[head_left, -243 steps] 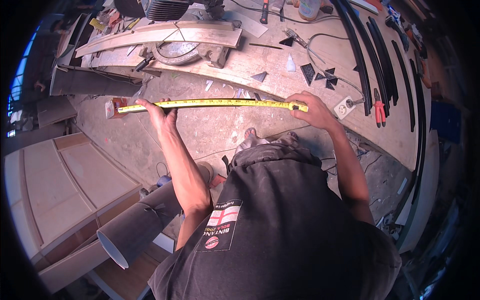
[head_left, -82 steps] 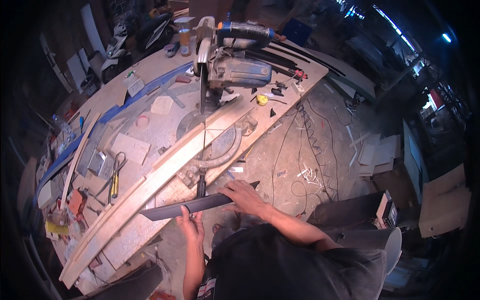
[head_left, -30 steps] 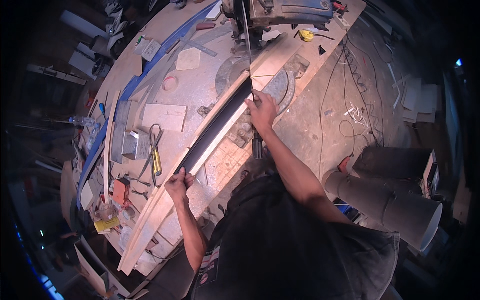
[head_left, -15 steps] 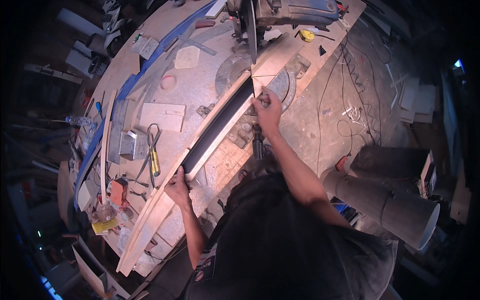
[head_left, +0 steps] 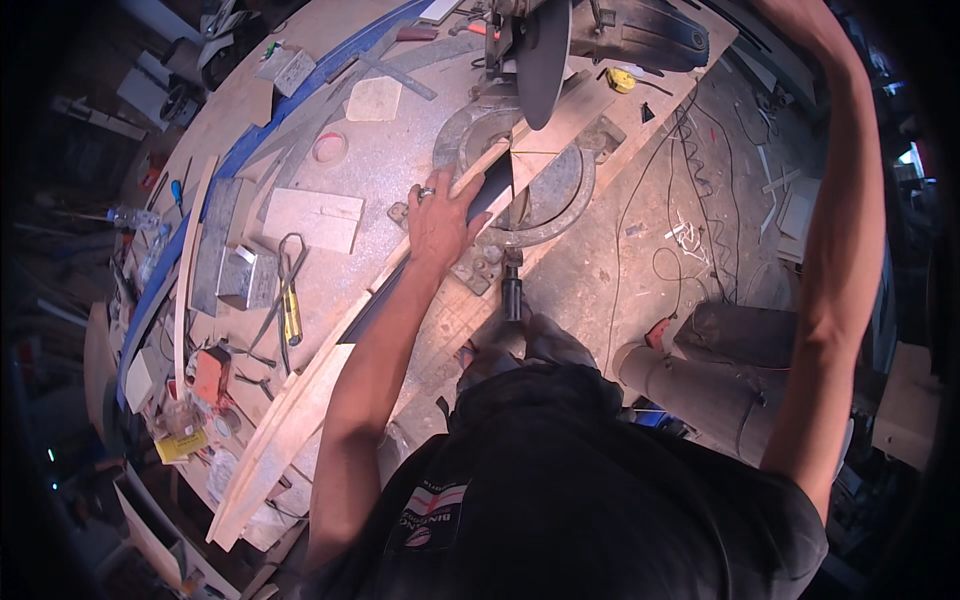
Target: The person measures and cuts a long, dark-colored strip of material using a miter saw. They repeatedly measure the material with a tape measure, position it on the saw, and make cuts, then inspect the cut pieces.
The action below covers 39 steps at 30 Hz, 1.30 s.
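A spread left hand is steadying a black strip in a wooden trough left of the saw blade; right hand's grip unclear.

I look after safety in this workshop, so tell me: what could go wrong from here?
The bare left hand rests close to the saw blade; a slip could bring them together, and I can't tell whether the blade is spinning. With the right hand up at the picture's top edge, the dark strip might shift in the wooden channel.
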### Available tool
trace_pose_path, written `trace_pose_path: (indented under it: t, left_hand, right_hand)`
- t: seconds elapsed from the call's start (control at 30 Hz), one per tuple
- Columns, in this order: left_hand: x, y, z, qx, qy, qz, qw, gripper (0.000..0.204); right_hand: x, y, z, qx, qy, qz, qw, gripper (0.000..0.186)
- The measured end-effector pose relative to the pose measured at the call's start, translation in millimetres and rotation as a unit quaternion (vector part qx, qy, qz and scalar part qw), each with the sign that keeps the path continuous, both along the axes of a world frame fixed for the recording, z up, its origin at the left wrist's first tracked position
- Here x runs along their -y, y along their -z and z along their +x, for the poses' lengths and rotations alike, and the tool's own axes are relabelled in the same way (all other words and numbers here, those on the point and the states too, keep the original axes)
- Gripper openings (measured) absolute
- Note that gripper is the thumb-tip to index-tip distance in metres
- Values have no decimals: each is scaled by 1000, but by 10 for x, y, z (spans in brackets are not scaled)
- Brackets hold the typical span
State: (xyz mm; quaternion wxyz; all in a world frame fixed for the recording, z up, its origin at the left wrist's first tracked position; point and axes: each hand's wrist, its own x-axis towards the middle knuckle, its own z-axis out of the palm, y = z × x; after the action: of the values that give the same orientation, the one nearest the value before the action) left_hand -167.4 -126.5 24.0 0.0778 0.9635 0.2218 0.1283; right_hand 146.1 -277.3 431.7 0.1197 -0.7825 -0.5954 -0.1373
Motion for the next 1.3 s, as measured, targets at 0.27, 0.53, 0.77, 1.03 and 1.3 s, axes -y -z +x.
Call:
trace_pose_path:
  t: [0.27, 0.53, 0.77, 1.03, 1.3]
  left_hand:
    - [2, 169, 24, -95, 11, 14, 995, 64]
    - [-26, 196, 45, -66, 29, 31, 997, 64]
    - [-2, 202, 45, -43, 22, 21, 999, 62]
    - [10, 181, 41, -36, 18, 5, 999, 62]
    - [19, 145, 46, -57, 14, -16, 998, 62]
  right_hand:
    - [-593, -262, 51, -162, -12, -195, 967, 47]
    - [-932, -189, 268, -290, 58, -252, 922, 34]
    - [-903, -135, 232, -265, 54, -227, 936, 30]
    - [-868, -129, 143, -244, 52, -205, 947, 28]
    - [-816, -98, 43, -222, 70, -188, 954, 27]
